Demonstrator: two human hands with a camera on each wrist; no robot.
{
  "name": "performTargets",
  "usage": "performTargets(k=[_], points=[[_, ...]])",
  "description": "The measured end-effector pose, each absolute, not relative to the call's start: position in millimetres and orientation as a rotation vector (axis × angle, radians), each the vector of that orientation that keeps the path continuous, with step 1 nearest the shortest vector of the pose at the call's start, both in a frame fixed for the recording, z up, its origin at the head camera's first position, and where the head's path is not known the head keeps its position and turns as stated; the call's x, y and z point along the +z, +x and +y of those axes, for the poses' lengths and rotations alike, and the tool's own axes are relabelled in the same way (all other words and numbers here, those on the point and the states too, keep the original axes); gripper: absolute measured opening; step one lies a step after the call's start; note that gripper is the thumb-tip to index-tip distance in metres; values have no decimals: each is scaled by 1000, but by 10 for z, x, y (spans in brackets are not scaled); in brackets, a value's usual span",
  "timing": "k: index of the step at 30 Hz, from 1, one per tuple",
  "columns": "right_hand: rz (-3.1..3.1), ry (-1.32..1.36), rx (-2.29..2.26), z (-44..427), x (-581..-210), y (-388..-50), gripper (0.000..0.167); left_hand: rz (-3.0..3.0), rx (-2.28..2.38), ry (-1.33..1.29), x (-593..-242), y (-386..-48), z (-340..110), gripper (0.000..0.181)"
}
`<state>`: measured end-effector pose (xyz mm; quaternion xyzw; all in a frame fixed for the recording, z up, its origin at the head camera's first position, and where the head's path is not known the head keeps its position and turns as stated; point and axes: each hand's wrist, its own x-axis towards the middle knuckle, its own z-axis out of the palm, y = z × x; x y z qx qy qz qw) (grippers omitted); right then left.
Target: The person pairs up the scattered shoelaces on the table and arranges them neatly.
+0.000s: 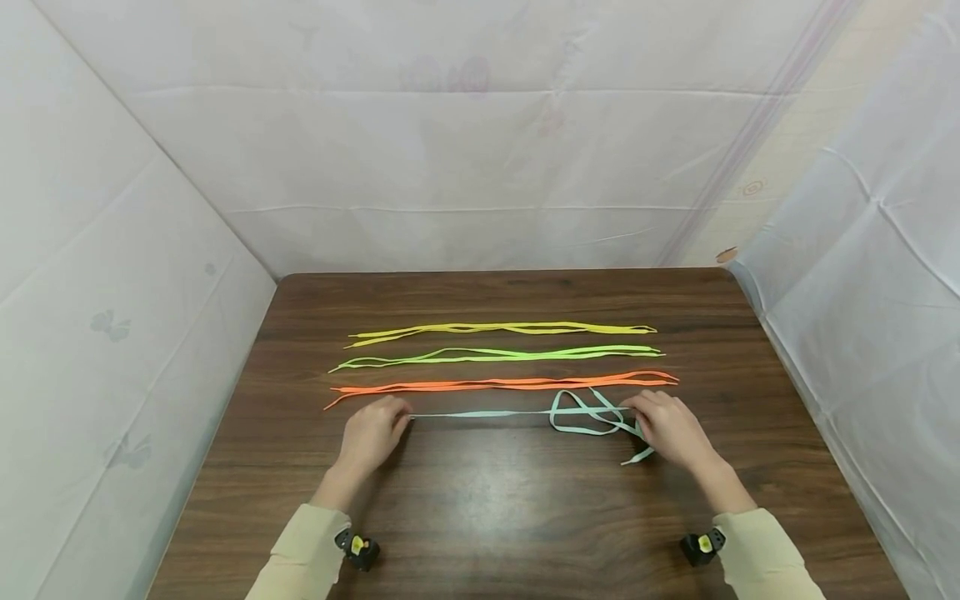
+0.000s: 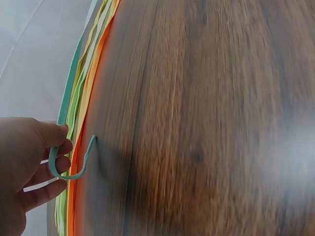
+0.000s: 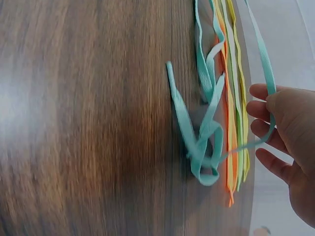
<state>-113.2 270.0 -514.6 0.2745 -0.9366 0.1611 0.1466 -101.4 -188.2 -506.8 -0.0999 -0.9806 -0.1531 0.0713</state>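
Note:
A pale turquoise shoelace [image 1: 480,414] stretches between both hands above the table. My left hand [image 1: 372,433] pinches it close to one end, and in the left wrist view the short tail [image 2: 87,157] curls below the fingers. My right hand [image 1: 672,427] pinches the same lace farther along, between thumb and fingers [image 3: 259,109]. The rest of that lace lies in loose loops [image 3: 209,147] on the wood, near the right hand. Just beyond it an orange shoelace [image 1: 487,384] lies lengthwise, then a green one [image 1: 517,356] and a yellow one [image 1: 517,328].
The dark wooden table [image 1: 480,517] has a wall covered in white patterned cloth [image 1: 480,167] behind it. Similar cloth hangs along the left side [image 1: 112,333] and the right side [image 1: 862,292]. Each sleeve carries a small black wrist camera [image 1: 360,550].

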Motion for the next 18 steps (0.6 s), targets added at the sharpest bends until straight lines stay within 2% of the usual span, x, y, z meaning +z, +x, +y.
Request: performTargets(k=[18], points=[[-2778,612,451,3038,-5133,-1141,13,-2963,-403,-227,-5103,-972,-2345,8]])
